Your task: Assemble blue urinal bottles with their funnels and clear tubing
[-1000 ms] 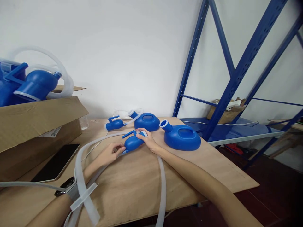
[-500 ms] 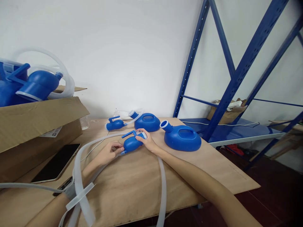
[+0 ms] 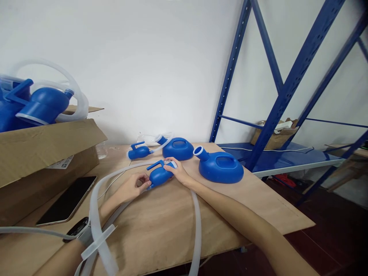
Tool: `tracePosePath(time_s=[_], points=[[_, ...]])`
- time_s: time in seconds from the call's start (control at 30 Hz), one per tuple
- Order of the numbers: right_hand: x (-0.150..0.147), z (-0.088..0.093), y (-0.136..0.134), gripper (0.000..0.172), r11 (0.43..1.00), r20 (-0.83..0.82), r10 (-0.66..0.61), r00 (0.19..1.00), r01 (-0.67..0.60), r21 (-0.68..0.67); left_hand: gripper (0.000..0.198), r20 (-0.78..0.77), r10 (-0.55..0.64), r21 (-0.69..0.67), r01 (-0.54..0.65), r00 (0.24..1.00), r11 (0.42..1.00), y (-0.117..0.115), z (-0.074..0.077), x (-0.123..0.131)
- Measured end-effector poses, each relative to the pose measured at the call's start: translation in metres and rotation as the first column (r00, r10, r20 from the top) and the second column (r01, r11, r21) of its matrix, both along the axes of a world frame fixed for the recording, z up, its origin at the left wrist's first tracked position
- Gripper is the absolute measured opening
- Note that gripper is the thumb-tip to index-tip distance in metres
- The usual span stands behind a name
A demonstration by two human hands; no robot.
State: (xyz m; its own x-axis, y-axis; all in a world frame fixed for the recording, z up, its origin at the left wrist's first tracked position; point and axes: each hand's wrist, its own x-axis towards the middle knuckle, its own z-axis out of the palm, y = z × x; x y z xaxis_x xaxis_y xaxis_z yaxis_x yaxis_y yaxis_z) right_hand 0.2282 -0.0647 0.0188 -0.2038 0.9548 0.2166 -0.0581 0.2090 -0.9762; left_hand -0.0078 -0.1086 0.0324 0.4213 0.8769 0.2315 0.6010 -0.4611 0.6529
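Note:
A small blue bottle with a handle [image 3: 159, 176] lies tilted between my hands over the middle of the table. My right hand [image 3: 176, 170] is wrapped round its wide, white-rimmed end. The fingers of my left hand [image 3: 137, 186] pinch the narrow end, where a clear tube joins. A long translucent tube [image 3: 197, 230] curves over the table and past my left wrist. Behind the held bottle lies another small blue bottle [image 3: 139, 152], beside a large blue jug [image 3: 178, 148]. A second large blue jug [image 3: 220, 167] stands to the right.
An open cardboard box [image 3: 51, 149] on the left holds blue bottles [image 3: 47, 103] and coiled tubing. A black tablet-like device [image 3: 67, 200] lies before it. Blue metal shelving [image 3: 287, 88] rises at the right, with a small carton [image 3: 273, 137] on it.
The view has shifted slightly. Both hands remain on the small blue bottle, almost in the same place.

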Motion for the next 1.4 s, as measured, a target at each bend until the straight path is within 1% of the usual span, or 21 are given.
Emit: tracePosePath(time_s=[0.1, 0.2, 0.4, 0.53, 0.67, 0.77, 0.87, 0.97, 1.07, 1.2, 1.3, 1.37, 1.4], points=[[0.000, -0.001, 0.001, 0.051, 1.000, 0.005, 0.004, 1.000, -0.004, 0.003, 0.036, 0.072, -0.012, -0.067, 0.017, 0.997, 0.998, 0.002, -0.003, 0.001], [0.001, -0.001, 0.001, 0.053, 1.000, 0.038, 0.008, 0.999, -0.008, -0.001, 0.037, 0.087, -0.024, -0.093, 0.032, 0.996, 0.995, 0.002, -0.005, 0.001], [0.001, -0.002, 0.002, 0.054, 0.998, 0.048, -0.020, 0.999, 0.023, -0.052, 0.037, 0.105, -0.018, -0.047, 0.023, 0.994, 0.999, -0.001, -0.005, 0.004], [0.001, -0.001, 0.003, 0.054, 0.996, 0.046, -0.030, 0.999, 0.033, -0.083, 0.036, 0.106, -0.019, -0.003, 0.019, 0.994, 1.000, 0.000, -0.008, 0.007], [0.001, -0.001, 0.003, 0.054, 0.997, 0.048, -0.034, 0.998, 0.037, -0.063, 0.037, 0.042, -0.018, 0.029, 0.017, 0.999, 0.999, 0.003, -0.010, 0.005], [0.001, -0.003, 0.004, 0.053, 0.997, 0.059, -0.056, 0.997, 0.059, -0.055, 0.037, -0.023, -0.021, 0.046, 0.022, 1.000, 0.999, 0.005, -0.008, 0.003], [0.000, -0.004, 0.006, 0.050, 0.991, 0.069, -0.086, 0.994, 0.092, -0.093, 0.033, -0.107, -0.046, 0.138, 0.061, 0.993, 0.989, 0.003, -0.004, 0.000], [0.000, -0.005, 0.007, 0.046, 0.983, 0.085, -0.112, 0.990, 0.122, -0.135, 0.027, -0.194, -0.078, 0.255, 0.127, 0.978, 0.959, 0.000, -0.005, 0.000], [0.000, -0.004, 0.007, 0.041, 0.979, 0.096, -0.124, 0.988, 0.138, -0.152, 0.024, -0.340, -0.065, 0.360, 0.194, 0.938, 0.913, -0.001, -0.011, 0.001], [0.000, -0.003, 0.006, 0.034, 0.968, 0.100, -0.135, 0.986, 0.153, -0.197, 0.023, -0.553, 0.055, 0.505, 0.282, 0.832, 0.816, -0.004, -0.017, 0.006], [-0.001, -0.002, 0.006, 0.029, 0.960, 0.090, -0.127, 0.988, 0.145, -0.238, 0.023, -0.679, 0.108, 0.535, 0.389, 0.726, 0.750, -0.009, -0.014, 0.008], [-0.001, -0.001, 0.006, 0.026, 0.958, 0.085, -0.115, 0.990, 0.133, -0.253, 0.024, -0.726, 0.128, 0.529, 0.429, 0.675, 0.732, -0.011, -0.010, 0.008], [0.000, -0.001, 0.006, 0.026, 0.958, 0.084, -0.110, 0.990, 0.128, -0.256, 0.024, -0.733, 0.137, 0.529, 0.432, 0.667, 0.731, -0.012, -0.009, 0.008]])
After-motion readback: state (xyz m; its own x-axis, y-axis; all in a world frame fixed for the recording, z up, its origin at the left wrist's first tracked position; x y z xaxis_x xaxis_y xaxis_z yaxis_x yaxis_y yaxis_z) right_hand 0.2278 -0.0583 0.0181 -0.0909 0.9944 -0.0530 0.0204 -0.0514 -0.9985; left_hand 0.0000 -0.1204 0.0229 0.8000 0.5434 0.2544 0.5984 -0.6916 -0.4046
